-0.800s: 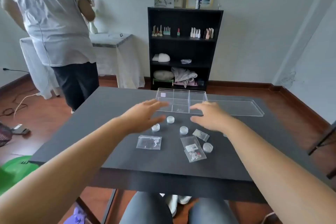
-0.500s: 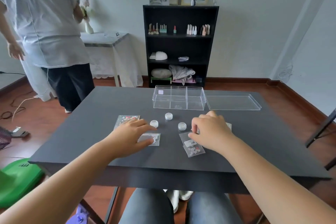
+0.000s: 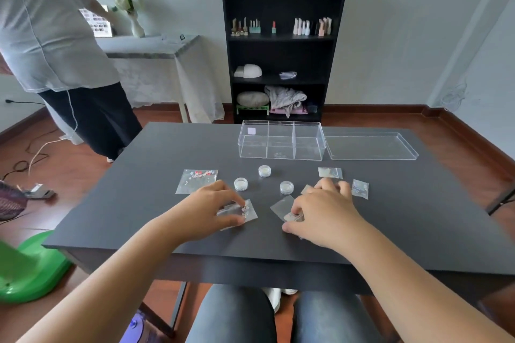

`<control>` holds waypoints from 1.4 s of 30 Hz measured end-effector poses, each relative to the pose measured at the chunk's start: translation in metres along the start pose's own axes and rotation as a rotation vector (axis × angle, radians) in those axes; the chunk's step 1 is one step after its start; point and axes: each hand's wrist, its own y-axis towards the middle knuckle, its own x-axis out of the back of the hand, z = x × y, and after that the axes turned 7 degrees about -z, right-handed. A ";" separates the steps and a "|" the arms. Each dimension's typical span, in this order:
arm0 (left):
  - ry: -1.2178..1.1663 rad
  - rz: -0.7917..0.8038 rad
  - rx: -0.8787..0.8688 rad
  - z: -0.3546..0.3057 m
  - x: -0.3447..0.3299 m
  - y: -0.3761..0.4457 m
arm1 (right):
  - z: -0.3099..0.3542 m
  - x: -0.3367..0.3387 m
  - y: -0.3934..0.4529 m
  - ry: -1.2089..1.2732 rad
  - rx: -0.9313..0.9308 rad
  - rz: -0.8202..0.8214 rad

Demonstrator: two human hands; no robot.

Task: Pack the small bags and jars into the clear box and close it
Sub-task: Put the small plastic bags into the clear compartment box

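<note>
A clear three-compartment box [image 3: 281,140] stands open at the table's far middle, its lid [image 3: 370,145] lying flat to its right. Three small round jars [image 3: 240,184] [image 3: 264,171] [image 3: 286,187] sit in front of it. My left hand [image 3: 206,207] pinches a small clear bag of beads [image 3: 242,213] between thumb and fingers. My right hand [image 3: 320,214] presses on another small bag [image 3: 282,205] and covers most of it. More bags lie at the left [image 3: 196,179] and at the right [image 3: 330,172] [image 3: 360,189].
The dark table [image 3: 139,203] has its near edge just above my knees. A person in a white top [image 3: 47,36] stands at the far left beside a side table [image 3: 150,44]. A black shelf [image 3: 282,53] stands behind the table. A green stool [image 3: 30,267] is on the floor, left.
Both hands have pulled back from the box toward me and come down onto two small bags. The left fingers have closed on the bead bag.
</note>
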 end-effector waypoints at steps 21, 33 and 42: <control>-0.345 -0.346 0.077 0.006 -0.031 -0.003 | 0.009 -0.011 -0.003 0.649 0.107 -0.026; -0.745 -0.669 0.237 0.007 -0.022 0.027 | -0.014 0.025 0.061 1.021 -0.092 -0.337; -0.850 -0.692 0.246 0.002 -0.008 0.074 | -0.011 0.025 0.161 1.220 -0.300 -0.281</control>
